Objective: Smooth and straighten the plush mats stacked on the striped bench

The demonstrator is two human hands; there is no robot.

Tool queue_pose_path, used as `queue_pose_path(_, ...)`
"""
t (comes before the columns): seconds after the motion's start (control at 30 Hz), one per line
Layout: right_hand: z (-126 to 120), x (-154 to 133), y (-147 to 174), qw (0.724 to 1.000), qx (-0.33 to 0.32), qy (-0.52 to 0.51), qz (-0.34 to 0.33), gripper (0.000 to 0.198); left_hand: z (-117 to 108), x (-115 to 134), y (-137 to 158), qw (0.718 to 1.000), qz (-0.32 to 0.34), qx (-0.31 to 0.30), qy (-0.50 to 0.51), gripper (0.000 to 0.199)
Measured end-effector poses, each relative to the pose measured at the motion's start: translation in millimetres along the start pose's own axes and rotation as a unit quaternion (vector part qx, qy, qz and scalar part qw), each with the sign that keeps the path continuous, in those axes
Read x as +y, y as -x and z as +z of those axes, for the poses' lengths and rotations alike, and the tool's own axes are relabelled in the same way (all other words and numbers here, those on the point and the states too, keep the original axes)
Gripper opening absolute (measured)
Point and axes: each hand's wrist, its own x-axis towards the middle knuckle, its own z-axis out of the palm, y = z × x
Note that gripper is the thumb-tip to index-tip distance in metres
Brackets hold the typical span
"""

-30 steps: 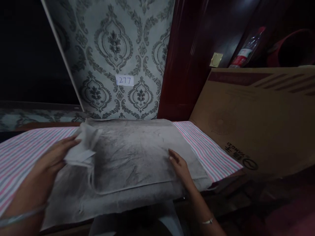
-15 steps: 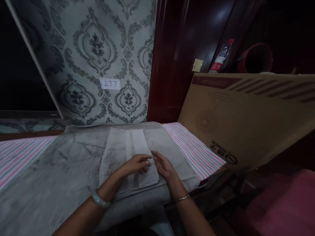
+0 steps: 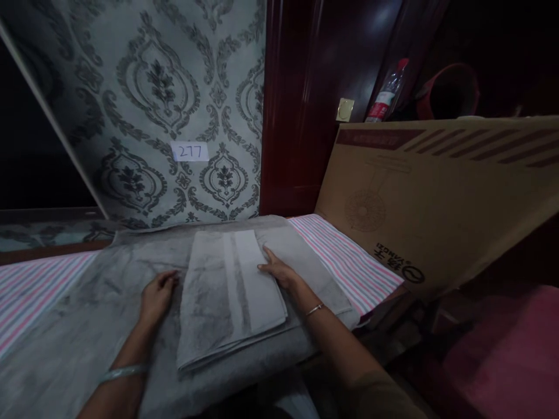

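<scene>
Between the tabletop's (image 3: 48, 251) middle and its front edge, a grey towel (image 3: 209, 308) lies flat in layers on a wider grey cloth (image 3: 78, 349), with a striped cloth (image 3: 336, 256) bared toward the right edge. Folding looks partly done: the layers sit fairly square, while the wider cloth is spread out on both sides; whether the two are one piece, I cannot tell. The left hand (image 3: 156, 297), fingers curled, is just beside the towel's left edge; whether it pinches fabric is unclear. The right hand (image 3: 282, 272), well apart from it, lies at the towel's right edge, thumb and forefinger spread.
</scene>
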Motion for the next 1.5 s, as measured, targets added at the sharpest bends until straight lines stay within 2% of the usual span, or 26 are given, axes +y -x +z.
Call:
queue_pose_path(0.17, 13.1, -3.4, -11.8, 0.985, 0.025, 0.168, -0.002, 0.089, -2.4, -5.6, 2.1, 0.999, 0.01, -0.027, -0.023, 0.034)
queue_pose_path(0.27, 9.2, -20.8, -15.4, 0.977, 0.043, 0.205, -0.033, 0.089, -2.8, -5.9, -0.4, 0.999, 0.005, -0.032, -0.019, 0.034)
queue_pose_path(0.33, -5.0, -38.4, -14.1, 0.973, 0.05, 0.212, -0.077, 0.09, -2.8, -8.9, -2.7, 0.999, 0.002, -0.034, -0.009, 0.035)
queue_pose_path(0.43, -42.1, -57.4, -6.5, 0.966, 0.07, 0.22, -0.117, 0.089, -1.8, -14.3, -5.8, 0.999, 0.01, -0.039, 0.007, 0.037)
queue_pose_path(0.5, -70.1, -56.4, 1.4, 0.97, 0.094, 0.214, -0.068, 0.09, -0.8, -16.5, -7.1, 0.999, 0.01, -0.038, 0.007, 0.039)
queue_pose_path(0.6, -103.1, -37.1, 14.0, 0.973, 0.117, 0.2, 0.024, 0.09, 0.4, -17.2, -8.0, 1.0, -0.006, -0.03, -0.007, 0.042)
queue_pose_path(0.7, -119.8, -17.9, 20.7, 0.978, 0.101, 0.175, 0.044, 0.085, 1.0, -17.4, -8.6, 0.999, -0.004, -0.03, -0.017, 0.042)
queue_pose_path(0.8, -125.4, -15.0, 14.5, 0.983, 0.088, 0.158, 0.033, 0.08, 1.3, -17.7, -8.8, 0.999, 0.009, -0.024, -0.019, 0.04)
queue_pose_path(0.93, -124.6, -25.5, -9.2, 0.981, 0.093, 0.171, 0.016, 0.08, 0.8, -14.5, -7.7, 0.999, 0.017, -0.02, -0.034, 0.038)
queue_pose_path(1.13, -116.7, -31.2, -36.2, 0.966, 0.108, 0.237, 0.01, 0.07, -1.1, 0.2, -2.6, 0.998, -0.012, -0.021, -0.055, 0.038)
queue_pose_path(1.33, -131.8, -38.7, -38.8, 0.946, 0.149, 0.286, -0.015, 0.076, 0.4, 17.3, 3.8, 0.997, -0.037, -0.013, -0.073, 0.043)
queue_pose_path(1.5, -147.1, -32.6, -38.0, 0.933, 0.169, 0.317, 0.011, 0.07, 0.9, 25.0, 6.2, 0.994, -0.057, -0.018, -0.095, 0.052)
